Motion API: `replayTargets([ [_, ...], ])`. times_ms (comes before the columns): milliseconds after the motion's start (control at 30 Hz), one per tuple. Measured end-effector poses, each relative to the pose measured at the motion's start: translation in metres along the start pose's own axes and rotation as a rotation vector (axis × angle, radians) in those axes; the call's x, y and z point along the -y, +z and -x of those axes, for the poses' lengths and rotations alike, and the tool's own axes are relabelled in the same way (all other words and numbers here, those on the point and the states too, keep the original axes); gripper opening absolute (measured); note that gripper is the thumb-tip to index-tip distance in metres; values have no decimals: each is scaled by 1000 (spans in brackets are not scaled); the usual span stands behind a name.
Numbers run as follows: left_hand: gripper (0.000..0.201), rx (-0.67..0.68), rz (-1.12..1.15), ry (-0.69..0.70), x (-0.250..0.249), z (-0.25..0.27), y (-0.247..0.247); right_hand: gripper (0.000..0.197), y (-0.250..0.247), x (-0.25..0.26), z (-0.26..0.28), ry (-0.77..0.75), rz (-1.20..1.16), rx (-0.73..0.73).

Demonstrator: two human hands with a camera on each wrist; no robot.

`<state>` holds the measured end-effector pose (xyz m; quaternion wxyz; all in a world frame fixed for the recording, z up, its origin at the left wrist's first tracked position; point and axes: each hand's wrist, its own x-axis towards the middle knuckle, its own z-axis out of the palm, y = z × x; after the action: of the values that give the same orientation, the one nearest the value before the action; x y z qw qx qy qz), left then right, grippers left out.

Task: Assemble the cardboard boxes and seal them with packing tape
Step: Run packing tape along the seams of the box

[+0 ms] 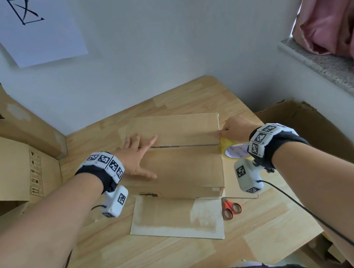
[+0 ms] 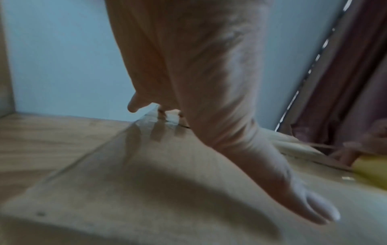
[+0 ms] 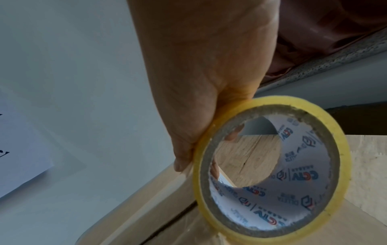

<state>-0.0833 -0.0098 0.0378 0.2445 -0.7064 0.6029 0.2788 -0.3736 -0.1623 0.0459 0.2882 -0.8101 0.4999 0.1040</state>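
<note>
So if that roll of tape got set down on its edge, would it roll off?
Probably: the tape roll is a thin ring, apt to roll or topple on the smooth table. Its hollow core suggests it's light. Laid flat, it should stay put.

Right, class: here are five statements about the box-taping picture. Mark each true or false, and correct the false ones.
1. The left hand lies flat, fingers spread, on the cardboard box. True.
2. The right hand holds a roll of yellow packing tape. True.
3. The scissors are in the left hand. False: they lie on the table, near the box's front right corner.
4. The scissors have blue handles. False: the handles are red.
5. The right hand is at the left end of the box's centre seam. False: it is at the right end.
</note>
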Motion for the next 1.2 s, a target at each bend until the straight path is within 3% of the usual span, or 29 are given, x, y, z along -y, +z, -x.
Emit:
replayTargets([
  [333,142,-53,-150,-40,-3,4,0,57,3,-3,-1,1,-41,-7],
  [867,136,-206,-258,-80,-2,2,0,57,9,-5,-1,6,-54,-49],
  [1200,139,-112,-307,-28,1,-8,-1,59,12,-7,1,-1,-38,-44],
])
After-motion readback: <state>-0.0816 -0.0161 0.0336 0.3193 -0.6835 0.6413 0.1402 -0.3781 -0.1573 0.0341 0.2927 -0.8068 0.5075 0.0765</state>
